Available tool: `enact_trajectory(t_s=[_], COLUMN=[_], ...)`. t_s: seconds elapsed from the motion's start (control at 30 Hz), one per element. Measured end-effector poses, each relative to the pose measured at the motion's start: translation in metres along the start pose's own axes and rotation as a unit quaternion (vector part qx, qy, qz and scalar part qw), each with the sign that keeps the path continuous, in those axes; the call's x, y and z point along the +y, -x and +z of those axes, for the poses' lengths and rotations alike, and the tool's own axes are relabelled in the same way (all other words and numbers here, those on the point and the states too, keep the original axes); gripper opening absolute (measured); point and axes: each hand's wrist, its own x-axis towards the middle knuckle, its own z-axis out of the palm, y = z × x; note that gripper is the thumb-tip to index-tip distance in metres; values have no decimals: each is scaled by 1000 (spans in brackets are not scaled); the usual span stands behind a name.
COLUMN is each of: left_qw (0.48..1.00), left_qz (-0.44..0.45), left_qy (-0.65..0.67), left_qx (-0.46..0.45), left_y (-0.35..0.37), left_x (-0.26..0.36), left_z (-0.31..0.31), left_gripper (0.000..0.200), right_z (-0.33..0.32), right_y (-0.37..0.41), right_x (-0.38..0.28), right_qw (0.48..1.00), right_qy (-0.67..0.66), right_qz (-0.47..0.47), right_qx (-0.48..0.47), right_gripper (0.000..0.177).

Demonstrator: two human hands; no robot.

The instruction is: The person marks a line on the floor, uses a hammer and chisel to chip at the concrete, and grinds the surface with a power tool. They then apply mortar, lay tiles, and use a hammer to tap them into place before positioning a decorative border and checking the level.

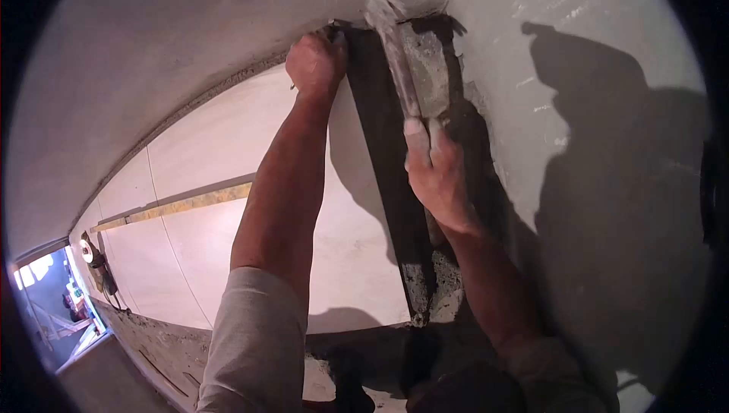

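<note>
– Up in the corner, where the pale panel point(228, 155) meets the grey plastered wall point(501, 3), what is the right hand point(439, 178) doing?

– It holds a long, narrow tool point(399, 64) caked in pale mortar. The grip is closed around the lower end, with two fingers point(416, 136) stretched out flat along the shaft.

– Which way does the tool run?

– Its long axis is nearly upright in the view, leaning a little to the left as it rises. The held end is low, at the right hand. The free end points up into the top of the corner, where it looks smeared and blurred.

– And what lies under it?

– A dark vertical strip point(387, 170) between the panel's edge and the wall. The tool lies along this strip, against a rough grey patch of mortar point(431, 71) near the top. More crumbly mortar shows at the strip's foot.

– Where is the left hand point(315, 60)?

– Higher up, just left of the tool, at the strip's upper end. It is clenched tight against the panel's top corner, knuckles toward the camera. Whether anything sits inside that grip, I cannot tell. The two hands are near each other but apart.

– Anything else around?

– A grey sleeve point(254, 337) covers the left upper arm. A yellowish band point(190, 202) crosses the panel well to the left. A broad shadow point(623, 147) of the person falls on the wall to the right.
</note>
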Motion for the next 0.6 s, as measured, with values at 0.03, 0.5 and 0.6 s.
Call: enact_trajectory(t_s=[0.03, 0.5, 0.6], left_qw=[1000, 999, 994], left_qz=[2, 40, 70], left_qy=[3, -15, 41], left_qx=[3, 26, 74], left_y=[-2, -1, 5], left_x=[1, 2, 0], left_z=[0, -8, -5], left_gripper=[31, 35, 35], right_z=[0, -17, -10], right_y=[5, 22, 28], right_x=[14, 79, 100], right_qw=[1000, 941, 987], right_qy=[1, -107, 5], right_qz=[-3, 312, 147], right_qx=[3, -72, -68], right_gripper=[28, 34, 37])
